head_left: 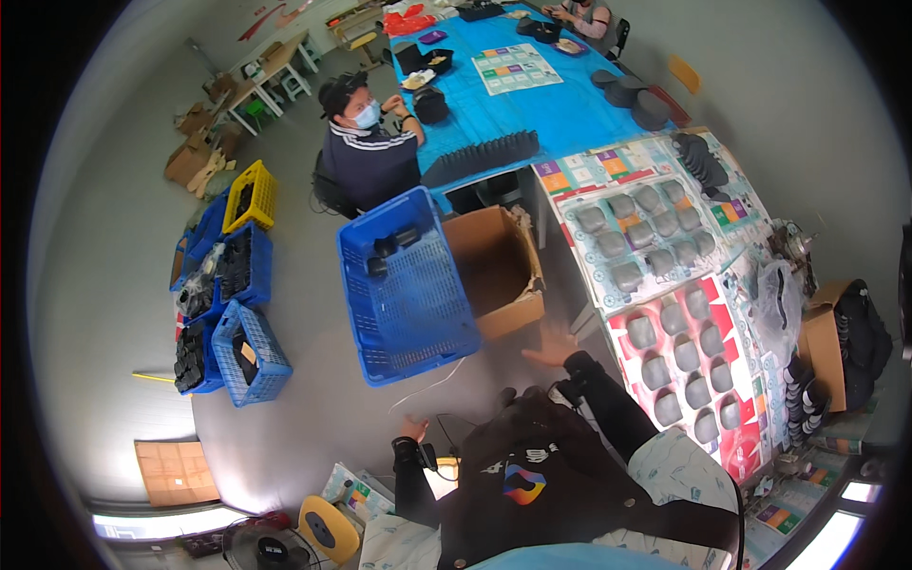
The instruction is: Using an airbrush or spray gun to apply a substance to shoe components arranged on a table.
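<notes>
My right hand (554, 347) is held out with fingers apart, empty, between the cardboard box and the table of grey pieces. Lower and to the left, my left hand (413, 429) hangs over the floor; its fingers look apart and nothing shows in it. Ahead of both hands is a large blue plastic crate (359, 318), tilted against the cardboard box. A few black cup-like pieces (385, 247) lie in its far end. The open cardboard box (513, 316) stands right beside it, its inside dark. Neither hand touches the crate or the box.
Grey rounded pads (655, 372) lie in rows on sheets on the right-hand table. A masked person (370, 157) sits at the blue-covered table (475, 123), another person (589, 21) at its far end. Several crates (252, 356) stand on the left floor.
</notes>
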Motion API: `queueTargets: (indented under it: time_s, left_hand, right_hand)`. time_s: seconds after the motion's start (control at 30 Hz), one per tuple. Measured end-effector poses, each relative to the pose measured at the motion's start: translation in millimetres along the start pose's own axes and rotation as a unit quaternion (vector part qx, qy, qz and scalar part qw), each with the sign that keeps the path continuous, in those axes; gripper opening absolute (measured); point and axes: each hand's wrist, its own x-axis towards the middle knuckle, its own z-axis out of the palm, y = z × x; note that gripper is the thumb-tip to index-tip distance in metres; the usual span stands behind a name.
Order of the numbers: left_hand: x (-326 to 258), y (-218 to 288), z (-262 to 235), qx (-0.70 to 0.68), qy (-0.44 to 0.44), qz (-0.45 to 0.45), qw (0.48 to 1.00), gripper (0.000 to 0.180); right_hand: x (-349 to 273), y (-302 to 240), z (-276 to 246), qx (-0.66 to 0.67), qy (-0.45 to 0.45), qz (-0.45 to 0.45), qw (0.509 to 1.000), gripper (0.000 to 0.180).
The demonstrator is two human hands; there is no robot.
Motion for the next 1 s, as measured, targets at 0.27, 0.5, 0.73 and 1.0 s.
queueTargets:
  time_s: [0.27, 0.5, 0.73, 1.0]
  left_hand:
    - [-25.8, 48.0, -53.3, 0.091, 0.343, 0.157, 0.921, 0.091]
    - [-22.0, 49.2, -45.9, 0.043, 0.291, 0.148, 0.944, 0.086]
    - [-15.6, 47.8, -40.4, 0.039, 0.266, 0.16, 0.95, 0.083]
    - [-6.3, 45.5, -37.8, 0.078, 0.194, 0.192, 0.959, 0.075]
  right_hand:
    - [14.8, -38.7, -71.7, 0.175, 0.263, 0.016, 0.949, 0.084]
    - [11.3, -49.7, -72.1, 0.178, 0.24, -0.002, 0.954, 0.079]
    - [12.2, -37.5, -63.2, 0.171, 0.235, -0.011, 0.957, 0.076]
    - [-3.9, -49.9, -82.1, 0.153, 0.274, -0.031, 0.949, 0.076]
